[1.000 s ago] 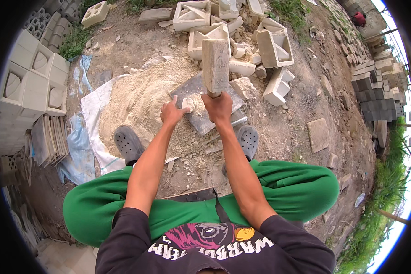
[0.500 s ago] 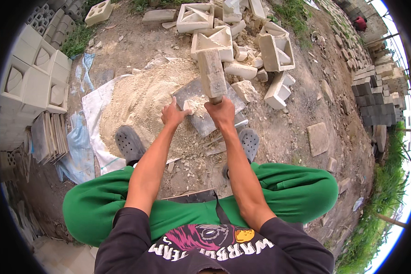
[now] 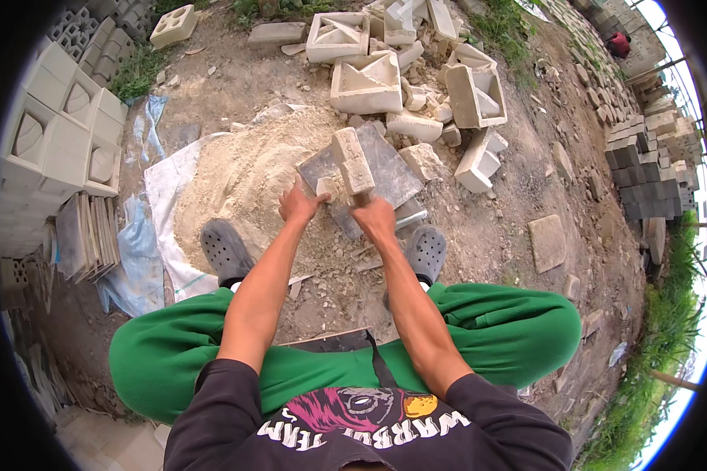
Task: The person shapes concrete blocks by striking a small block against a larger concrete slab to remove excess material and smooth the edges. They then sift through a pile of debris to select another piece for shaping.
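A dusty mallet with a long blocky head is gripped by its short handle in my right hand. Its head is over a flat grey slab lying on the ground between my feet. My left hand is at the slab's left edge, thumb and fingers closed around a small pale chunk of block. That chunk lies just left of the mallet head; whether the two touch is hard to tell. Crumbs and powder surround the slab.
A mound of pale crushed material spreads over a white sheet on the left. Broken decorative blocks are piled beyond the slab. Stacked blocks stand far left, grey blocks right. A loose flat stone lies on the right.
The mallet head has come down and toward me, from raised above the slab to low beside the chunk. My right hand has dropped with it; my left hand has hardly moved.
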The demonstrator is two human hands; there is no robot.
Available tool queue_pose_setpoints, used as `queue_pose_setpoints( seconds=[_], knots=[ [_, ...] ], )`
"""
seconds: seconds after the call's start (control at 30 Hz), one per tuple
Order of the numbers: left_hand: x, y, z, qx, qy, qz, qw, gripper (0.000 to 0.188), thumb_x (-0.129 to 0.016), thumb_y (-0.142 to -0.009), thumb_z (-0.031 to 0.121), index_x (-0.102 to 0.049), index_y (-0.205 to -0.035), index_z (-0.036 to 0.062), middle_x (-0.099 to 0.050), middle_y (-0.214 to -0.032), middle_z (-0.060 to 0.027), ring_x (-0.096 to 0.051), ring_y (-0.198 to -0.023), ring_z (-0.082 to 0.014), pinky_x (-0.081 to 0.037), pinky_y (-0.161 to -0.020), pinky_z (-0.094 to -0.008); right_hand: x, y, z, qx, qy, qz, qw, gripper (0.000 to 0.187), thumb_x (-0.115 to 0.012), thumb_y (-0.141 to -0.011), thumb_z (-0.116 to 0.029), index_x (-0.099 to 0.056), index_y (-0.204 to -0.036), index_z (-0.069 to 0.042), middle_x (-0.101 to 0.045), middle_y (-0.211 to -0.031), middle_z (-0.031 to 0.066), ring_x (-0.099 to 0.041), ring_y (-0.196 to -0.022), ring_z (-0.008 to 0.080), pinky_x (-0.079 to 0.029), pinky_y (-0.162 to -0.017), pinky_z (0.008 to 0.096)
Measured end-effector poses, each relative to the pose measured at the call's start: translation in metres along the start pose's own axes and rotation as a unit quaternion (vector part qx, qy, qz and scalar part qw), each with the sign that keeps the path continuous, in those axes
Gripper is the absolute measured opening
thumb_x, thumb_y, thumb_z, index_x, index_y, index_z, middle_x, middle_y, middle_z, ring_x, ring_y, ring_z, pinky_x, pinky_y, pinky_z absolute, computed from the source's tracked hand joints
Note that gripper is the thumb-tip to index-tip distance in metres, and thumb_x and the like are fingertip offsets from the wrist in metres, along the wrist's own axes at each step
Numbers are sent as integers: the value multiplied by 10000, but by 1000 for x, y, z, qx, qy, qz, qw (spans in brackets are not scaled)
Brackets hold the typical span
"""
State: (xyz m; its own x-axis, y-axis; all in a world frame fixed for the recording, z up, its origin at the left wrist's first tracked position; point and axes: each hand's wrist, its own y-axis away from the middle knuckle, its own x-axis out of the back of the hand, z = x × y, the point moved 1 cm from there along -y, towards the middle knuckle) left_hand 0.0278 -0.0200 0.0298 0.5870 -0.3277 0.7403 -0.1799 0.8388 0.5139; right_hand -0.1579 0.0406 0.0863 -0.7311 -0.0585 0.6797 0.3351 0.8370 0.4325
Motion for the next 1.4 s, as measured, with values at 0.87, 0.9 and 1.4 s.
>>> queue_pose_setpoints(
  seconds=[0.87,0.9,1.4],
  knots=[
    [-2,3,-2,15,14,2,1000,1152,-853,-636,591,-309,-1537,121,-425,-1476,-227,-356,-1399,-362,-330,-1117,-507,10,-7,-25,160,-87,104,978,319,-728,-714,-224,-703,-908,28,-692,-797,242,-723,-794,339,-536,-675,403],
    [-3,3,1,10,11,1,1000,1144,-850,-636,599,-321,-1532,124,-434,-1472,-220,-361,-1396,-359,-343,-1108,-507,-7,-11,-4,129,-71,86,985,323,-728,-711,-225,-707,-910,29,-698,-814,245,-721,-815,349,-539,-697,407],
    [0,7,-4,23,4,20,1000,1151,-857,-624,601,-325,-1532,135,-467,-1439,-203,-384,-1377,-344,-363,-1092,-502,16,5,-29,90,-99,110,985,317,-739,-695,-279,-703,-717,36,-663,-651,217,-706,-667,359,-545,-639,419]
  ],
)
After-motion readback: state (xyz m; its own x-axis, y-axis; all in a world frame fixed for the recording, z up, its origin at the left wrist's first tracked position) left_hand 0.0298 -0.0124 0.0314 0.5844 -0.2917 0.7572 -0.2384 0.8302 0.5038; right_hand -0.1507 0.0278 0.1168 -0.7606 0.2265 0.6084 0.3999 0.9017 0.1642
